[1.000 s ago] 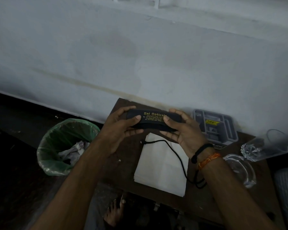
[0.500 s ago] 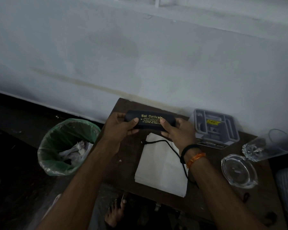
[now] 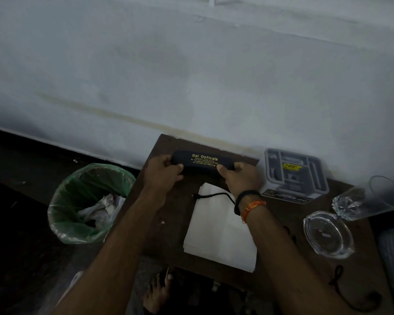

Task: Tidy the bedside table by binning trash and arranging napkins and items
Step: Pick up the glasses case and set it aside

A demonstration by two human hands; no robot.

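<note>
napkins [image 3: 218, 233] lie stacked at the tabletop [image 3: 168, 223] near edge, glass ashtray [image 3: 328, 237] to their right. further back, left hand [image 3: 163, 175] and right hand [image 3: 239, 178] each clamp an end of the black spectacle case [image 3: 201, 161] by the wall, green bin [image 3: 87, 203] off left.

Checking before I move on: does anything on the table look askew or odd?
The clear drinking glass at the table's right edge lies tipped on its side. No spill shows. The white napkin stack sits slightly skewed to the dark wooden table.
</note>
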